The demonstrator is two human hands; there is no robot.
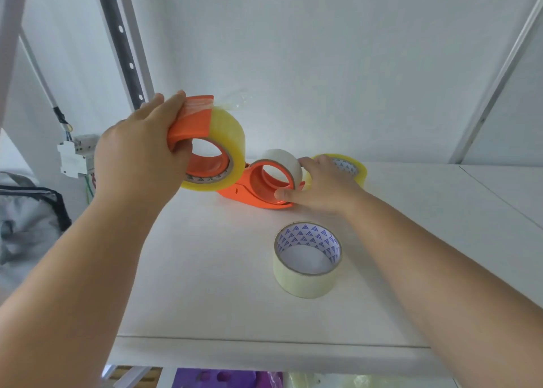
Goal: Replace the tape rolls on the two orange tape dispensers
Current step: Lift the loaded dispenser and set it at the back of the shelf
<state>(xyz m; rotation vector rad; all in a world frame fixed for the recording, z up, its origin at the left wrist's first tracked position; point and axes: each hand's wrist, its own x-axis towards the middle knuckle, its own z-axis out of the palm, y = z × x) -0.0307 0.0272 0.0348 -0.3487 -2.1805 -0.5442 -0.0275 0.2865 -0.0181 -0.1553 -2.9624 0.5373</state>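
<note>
Nearest on the white shelf (235, 284) lies a loose pale tape roll (307, 259), flat on its side, its core printed with blue triangles. Nothing touches it. Whether it is a spent roll or a fresh one awaiting fitting cannot be told.

Beyond it, the second orange tape dispenser (258, 192) rests on the shelf and carries a thin whitish roll (283, 164). The right hand (321, 186) grips this unit, thumb at its near lower edge and fingers curled over the top of the roll. Judged from that hold, this roll is being removed or seated; which one is not evident.

Just behind the right hand, a thick yellowish roll (349, 167) lies flat on the shelf, partly hidden.

To the left and raised clear of the shelf, the left hand (141, 158) clamps the handle of the first orange tape dispenser (194, 123), fingers over the top and thumb inside the hub opening. It bears a full yellowish roll (227, 143) with a clear tail of tape trailing off the top.

Assessment: one dispenser appears reloaded; the other appears outstanding.
</note>
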